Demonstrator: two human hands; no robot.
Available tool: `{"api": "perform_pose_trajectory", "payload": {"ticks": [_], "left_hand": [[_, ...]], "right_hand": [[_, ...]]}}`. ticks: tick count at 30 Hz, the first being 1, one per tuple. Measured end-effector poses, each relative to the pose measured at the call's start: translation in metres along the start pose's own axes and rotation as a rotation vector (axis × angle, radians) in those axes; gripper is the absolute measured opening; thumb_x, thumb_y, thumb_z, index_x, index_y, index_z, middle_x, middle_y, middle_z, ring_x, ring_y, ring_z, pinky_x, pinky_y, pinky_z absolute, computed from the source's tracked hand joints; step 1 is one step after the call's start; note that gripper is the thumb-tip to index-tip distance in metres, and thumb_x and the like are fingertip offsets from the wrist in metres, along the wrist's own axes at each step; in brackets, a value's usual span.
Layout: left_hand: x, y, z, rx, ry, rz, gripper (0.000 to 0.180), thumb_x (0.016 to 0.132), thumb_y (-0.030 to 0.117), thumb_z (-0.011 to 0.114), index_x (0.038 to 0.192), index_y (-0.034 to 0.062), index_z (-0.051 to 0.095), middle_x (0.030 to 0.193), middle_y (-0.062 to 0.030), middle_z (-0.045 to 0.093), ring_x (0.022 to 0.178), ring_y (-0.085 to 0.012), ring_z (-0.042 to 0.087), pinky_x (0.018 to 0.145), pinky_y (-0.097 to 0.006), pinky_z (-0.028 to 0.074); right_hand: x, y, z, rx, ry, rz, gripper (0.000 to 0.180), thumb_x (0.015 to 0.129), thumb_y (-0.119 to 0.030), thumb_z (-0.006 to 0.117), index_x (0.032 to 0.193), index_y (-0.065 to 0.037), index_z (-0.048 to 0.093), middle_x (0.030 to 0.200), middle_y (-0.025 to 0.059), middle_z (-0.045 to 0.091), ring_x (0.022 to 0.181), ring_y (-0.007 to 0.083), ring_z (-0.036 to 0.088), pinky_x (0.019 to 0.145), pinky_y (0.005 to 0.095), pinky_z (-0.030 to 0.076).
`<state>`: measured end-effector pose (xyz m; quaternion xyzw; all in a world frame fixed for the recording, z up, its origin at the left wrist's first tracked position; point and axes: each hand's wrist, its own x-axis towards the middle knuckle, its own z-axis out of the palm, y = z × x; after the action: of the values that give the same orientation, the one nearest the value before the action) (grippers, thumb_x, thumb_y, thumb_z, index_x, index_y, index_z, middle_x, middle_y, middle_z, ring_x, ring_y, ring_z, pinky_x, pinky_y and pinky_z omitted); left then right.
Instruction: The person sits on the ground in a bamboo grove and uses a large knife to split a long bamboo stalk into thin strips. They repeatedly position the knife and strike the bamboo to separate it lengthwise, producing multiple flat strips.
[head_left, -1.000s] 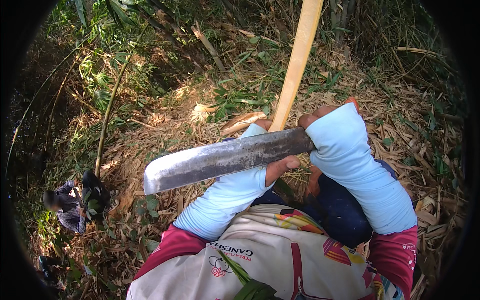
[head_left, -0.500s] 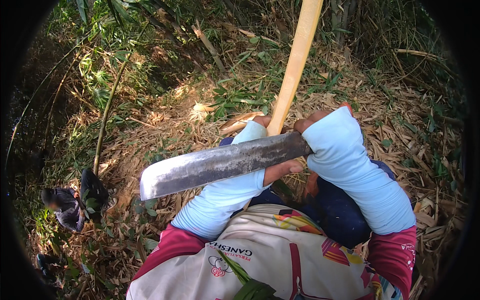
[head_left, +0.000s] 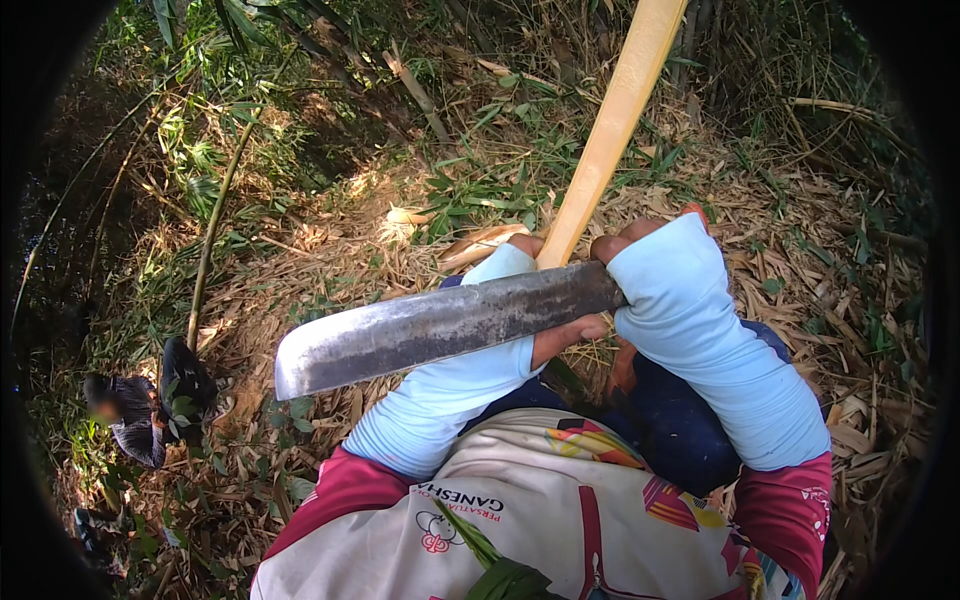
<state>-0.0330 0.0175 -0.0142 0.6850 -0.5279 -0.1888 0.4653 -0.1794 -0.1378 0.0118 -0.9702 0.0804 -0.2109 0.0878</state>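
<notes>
A broad machete (head_left: 430, 330) lies across the front of me, its worn steel blade pointing left. My right hand (head_left: 628, 240), in a light blue sleeve, is closed at the blade's base; the handle is hidden in its grip. From behind the blade a long, pale, peeled bamboo strip (head_left: 610, 130) rises away from me and leans right. My left hand (head_left: 565, 340), partly covered by the blade, is closed around the strip's near end, with the thumb on the near side and fingers beyond. The strip's lower end is hidden.
Dry bamboo leaves cover the ground (head_left: 800, 260). Beyond my left hand lies a split bamboo piece (head_left: 485, 245). A slanting bamboo stem (head_left: 220, 220) stands at left, near a person (head_left: 140, 415) sitting there. Cut stumps (head_left: 418, 95) and dense stalks stand at the far side.
The strip's far end has swung right, so it leans more. The machete's tip has shifted slightly left, while both hands stay nearly in place.
</notes>
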Motion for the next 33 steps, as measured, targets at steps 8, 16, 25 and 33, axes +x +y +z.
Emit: {"api": "perform_pose_trajectory", "payload": {"ticks": [8, 16, 25, 33], "left_hand": [[0.000, 0.004, 0.003, -0.034, 0.013, -0.027, 0.065, 0.075, 0.032, 0.088, 0.116, -0.0016, 0.050, 0.100, -0.0076, 0.065, 0.093, -0.0122, 0.060, 0.082, -0.028, 0.049], [0.011, -0.002, 0.013, -0.004, 0.143, -0.051, 0.050, 0.081, 0.023, 0.082, 0.115, 0.0008, 0.053, 0.097, -0.0056, 0.065, 0.090, -0.0121, 0.060, 0.081, -0.027, 0.048], [0.022, 0.002, 0.017, -0.063, 0.141, -0.173, 0.049, 0.079, 0.025, 0.084, 0.115, -0.0002, 0.062, 0.105, -0.0104, 0.068, 0.097, -0.0183, 0.063, 0.089, -0.032, 0.049], [0.022, -0.012, 0.003, 0.057, -0.016, -0.118, 0.048, 0.076, 0.027, 0.084, 0.113, 0.0014, 0.066, 0.105, -0.0107, 0.068, 0.097, -0.0195, 0.062, 0.088, -0.032, 0.048]], "right_hand": [[0.000, 0.001, 0.006, -0.147, 0.053, -0.003, 0.019, 0.081, -0.024, 0.064, 0.097, -0.015, 0.066, 0.077, 0.0066, 0.062, 0.070, 0.0252, 0.066, 0.067, 0.0488, 0.043], [0.014, 0.011, 0.021, -0.221, 0.205, 0.072, 0.021, 0.066, -0.017, 0.073, 0.086, -0.015, 0.067, 0.072, 0.0031, 0.059, 0.070, 0.0237, 0.063, 0.067, 0.0412, 0.044], [0.021, 0.019, 0.026, -0.300, 0.113, 0.146, 0.013, 0.074, -0.021, 0.068, 0.087, -0.018, 0.068, 0.071, 0.0030, 0.062, 0.069, 0.0241, 0.065, 0.069, 0.0413, 0.044], [0.022, 0.024, 0.034, -0.233, 0.116, 0.083, 0.015, 0.072, -0.017, 0.067, 0.087, -0.016, 0.068, 0.068, 0.0071, 0.060, 0.064, 0.0265, 0.064, 0.059, 0.0414, 0.046]]}}
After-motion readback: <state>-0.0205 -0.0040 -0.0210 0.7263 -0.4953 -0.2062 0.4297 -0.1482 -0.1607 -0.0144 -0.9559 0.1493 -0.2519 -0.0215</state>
